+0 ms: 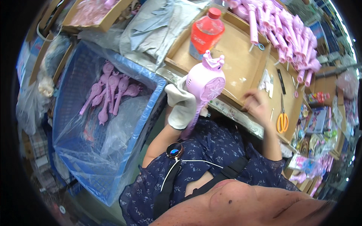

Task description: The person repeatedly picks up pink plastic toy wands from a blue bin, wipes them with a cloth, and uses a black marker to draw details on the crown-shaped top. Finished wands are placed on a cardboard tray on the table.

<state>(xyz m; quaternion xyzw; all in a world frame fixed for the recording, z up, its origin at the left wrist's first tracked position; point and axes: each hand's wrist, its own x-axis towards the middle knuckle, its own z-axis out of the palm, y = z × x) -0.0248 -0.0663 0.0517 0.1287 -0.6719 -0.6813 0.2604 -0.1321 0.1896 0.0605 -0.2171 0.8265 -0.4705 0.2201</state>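
Observation:
My left hand (181,107), in a white work glove, grips a pink plastic toy wand (206,80) upright before my chest. A small crown tops its round head, and a snowflake marks the face; the glove hides part of the handle. Bare and blurred, my right hand (256,106) is over the front edge of a cardboard tray (237,53). Its fingers look bent, and whether they hold anything is unclear. Behind the wand, a bottle with a red cap and red label (206,34) stands in the tray.
On my left, a blue plastic crate (113,180) lined with clear film holds several pink wands (109,90). More wands (288,34) are heaped at the back right. Orange-handled scissors (282,121) and a black pen-like tool (281,81) lie to the right. Grey cloth (147,31) covers the back left.

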